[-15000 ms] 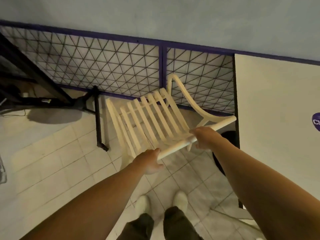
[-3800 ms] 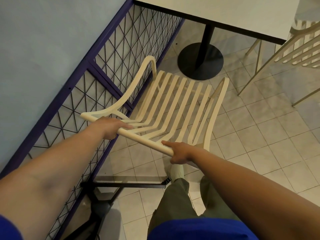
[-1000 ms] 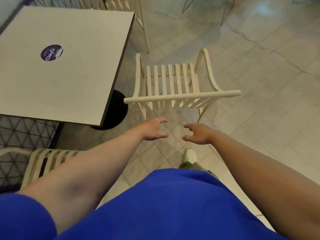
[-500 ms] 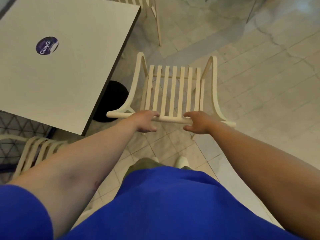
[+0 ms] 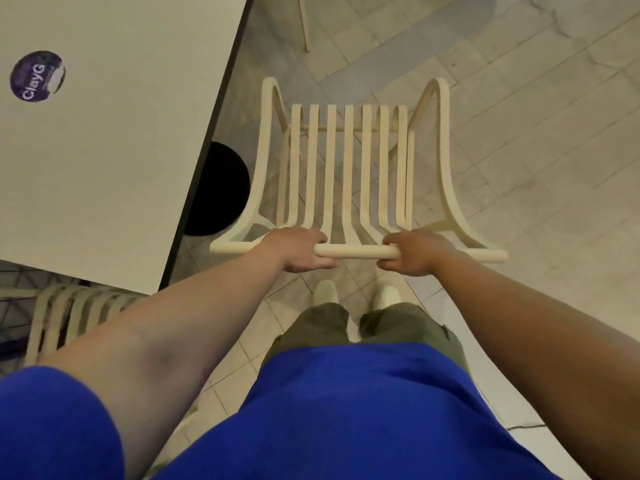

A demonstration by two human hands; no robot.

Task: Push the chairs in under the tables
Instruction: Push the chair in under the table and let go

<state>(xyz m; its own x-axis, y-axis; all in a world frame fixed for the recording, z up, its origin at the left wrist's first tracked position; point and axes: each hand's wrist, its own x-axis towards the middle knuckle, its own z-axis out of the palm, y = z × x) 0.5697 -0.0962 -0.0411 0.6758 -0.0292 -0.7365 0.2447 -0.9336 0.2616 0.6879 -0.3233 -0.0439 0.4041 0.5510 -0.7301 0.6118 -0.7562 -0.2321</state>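
Note:
A cream slatted chair (image 5: pixel 348 161) stands on the tiled floor straight in front of me, its seat facing away. My left hand (image 5: pixel 298 249) and my right hand (image 5: pixel 412 252) both grip its top back rail, about a hand's width apart. To the left is a white square table (image 5: pixel 114 133) with a dark edge and a purple round sticker (image 5: pixel 36 76). The chair stands beside the table's right edge, not under it. The table's black round base (image 5: pixel 221 190) shows below that edge.
A second cream slatted chair (image 5: pixel 76 311) sits tucked at the table's near side, lower left, against a wire mesh fence (image 5: pixel 10 282). A thin leg of another chair (image 5: pixel 303 22) shows at the top. Open tiled floor (image 5: pixel 536 150) lies to the right.
Both hands went from reaching open toward the chair's back rail to closing around it. I have stepped closer, so the chair now lies directly below my view.

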